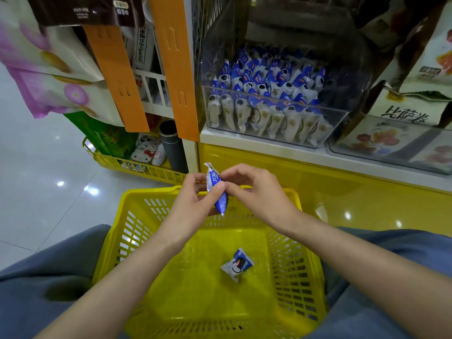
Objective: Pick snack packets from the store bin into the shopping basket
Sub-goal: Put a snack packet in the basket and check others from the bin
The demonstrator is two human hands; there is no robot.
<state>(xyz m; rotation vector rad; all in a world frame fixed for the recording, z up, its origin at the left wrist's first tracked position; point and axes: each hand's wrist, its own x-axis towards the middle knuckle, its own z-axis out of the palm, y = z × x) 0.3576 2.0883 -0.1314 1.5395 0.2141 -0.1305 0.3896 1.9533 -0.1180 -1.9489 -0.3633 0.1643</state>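
My left hand (195, 201) and right hand (256, 189) each keep a pinching grip on one blue-and-white snack packet (218, 194), just above the far rim of the yellow shopping basket (151, 193). A second packet (237, 264) lies on the basket's floor. Beyond, the clear store bin (340, 118) on the shelf (244, 139) is full of the same packets.

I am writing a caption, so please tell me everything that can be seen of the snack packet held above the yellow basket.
The snack packet is a small sealed pouch, seemingly glossy film, blue and white with printed text, crimped at both ends. It is held nearly upright, its top leaning left, above the far rim of the yellow basket. The left hand and the right hand both pinch its middle; nothing else touches it.
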